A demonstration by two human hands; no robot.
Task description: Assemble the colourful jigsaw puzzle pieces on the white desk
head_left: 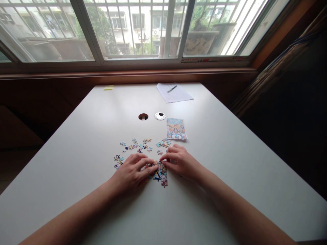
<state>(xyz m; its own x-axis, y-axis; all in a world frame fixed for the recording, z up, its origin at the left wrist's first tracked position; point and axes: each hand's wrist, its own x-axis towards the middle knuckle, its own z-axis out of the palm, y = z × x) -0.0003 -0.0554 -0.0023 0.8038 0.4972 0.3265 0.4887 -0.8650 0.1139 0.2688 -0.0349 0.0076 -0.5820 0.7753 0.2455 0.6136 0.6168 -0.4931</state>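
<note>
"So, in the head view, where does the joined puzzle section (161,173) lie?"

"On the white table (158,217), between the two hands. Its left part is under the fingers of the left hand (134,168), and its upper right edge is at the fingertips of the right hand (182,161). One piece juts out at its near right corner."

"How is the left hand posed?"

"Palm down, the forearm slanting in from the lower left. Its fore and middle fingers stretch over the section, a little apart; the thumb is hidden, so I can't tell whether it grips anything."

"And the right?"

"It comes in from the lower right, back of the hand up, fingers bent. Thumb and forefinger point at the section's edge, their tips close to one another. Whether a piece is pinched there is too small to tell."

"What lies around them?"

"Loose puzzle pieces (131,147) are scattered just beyond the left hand, with some beside it on the left. Another cluster (166,143) lies beyond the right fingertips, near a printed picture sheet (177,129). Farther off, a pen (172,89) rests on some paper (178,97), towards the window (138,30)."
</note>
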